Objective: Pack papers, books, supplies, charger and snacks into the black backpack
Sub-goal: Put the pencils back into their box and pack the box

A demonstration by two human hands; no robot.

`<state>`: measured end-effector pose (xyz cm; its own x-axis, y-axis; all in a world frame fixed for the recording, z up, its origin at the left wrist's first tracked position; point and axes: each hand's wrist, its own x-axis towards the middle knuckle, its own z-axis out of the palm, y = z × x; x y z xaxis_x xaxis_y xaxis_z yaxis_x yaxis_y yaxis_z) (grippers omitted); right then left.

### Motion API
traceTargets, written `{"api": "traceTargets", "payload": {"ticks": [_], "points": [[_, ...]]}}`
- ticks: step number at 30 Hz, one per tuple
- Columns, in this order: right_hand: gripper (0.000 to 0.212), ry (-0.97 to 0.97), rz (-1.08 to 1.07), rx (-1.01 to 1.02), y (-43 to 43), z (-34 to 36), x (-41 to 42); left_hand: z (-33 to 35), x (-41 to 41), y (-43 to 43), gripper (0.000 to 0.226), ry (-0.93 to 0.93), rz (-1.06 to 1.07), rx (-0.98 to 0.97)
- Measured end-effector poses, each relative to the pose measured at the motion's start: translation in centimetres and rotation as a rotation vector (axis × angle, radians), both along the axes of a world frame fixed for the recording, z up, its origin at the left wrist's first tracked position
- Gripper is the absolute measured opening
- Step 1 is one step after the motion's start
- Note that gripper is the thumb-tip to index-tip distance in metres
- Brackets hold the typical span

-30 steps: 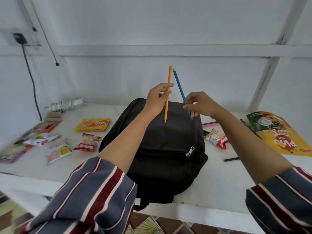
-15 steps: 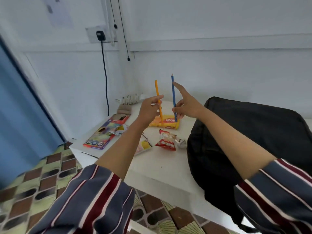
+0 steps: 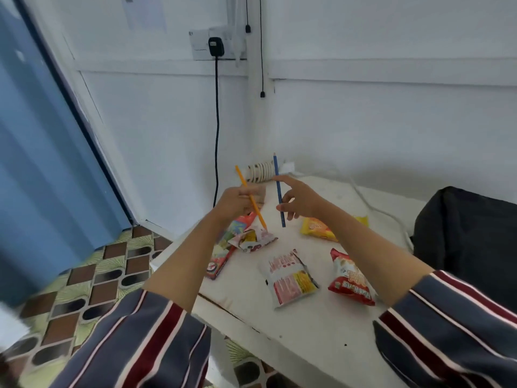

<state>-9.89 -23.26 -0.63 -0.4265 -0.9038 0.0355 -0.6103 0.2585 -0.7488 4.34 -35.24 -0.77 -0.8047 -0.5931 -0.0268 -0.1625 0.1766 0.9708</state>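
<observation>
My left grip (image 3: 237,203) pinches the orange pencil (image 3: 258,215) and my right grip (image 3: 303,204) the blue pencil (image 3: 279,191), raised over the snacks (image 3: 293,278) on the surface (image 3: 307,331), likely bound for the black backpack (image 3: 470,242) on my right.

An orange pencil (image 3: 251,199), tilted, and a blue pencil (image 3: 279,191), near upright, are held side by side, apart. Flat snack packets (image 3: 291,278) lie at their 6 o'clock, the black backpack (image 3: 470,236) at 3 o'clock.

Snack packets (image 3: 293,278) on table (image 3: 307,334), backpack (image 3: 470,242) to their right.
</observation>
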Motion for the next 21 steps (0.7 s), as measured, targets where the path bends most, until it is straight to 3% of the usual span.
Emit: {"api": "traceTargets", "payload": {"ticks": [3,10,18,21], "points": [[0.07,-0.006,0.007,0.025,-3.0,-0.4,-0.9,-0.5,-0.2,-3.0,0.044,-0.033,-0.044,-0.036],[0.073,-0.048,-0.017,0.049,-7.8,-1.9,-2.4,-2.4,-2.0,-9.0,0.046,0.011,-0.051,-0.109],[0.073,-0.044,-0.157,0.018,-11.0,-3.0,-2.4,-3.4,-4.7,-14.5,0.017,0.095,-0.143,-0.421],[0.069,-0.059,-0.205,-0.035,-12.2,-3.7,-1.3,-3.6,-5.7,-16.6,0.018,0.13,-0.157,-0.507]]}}
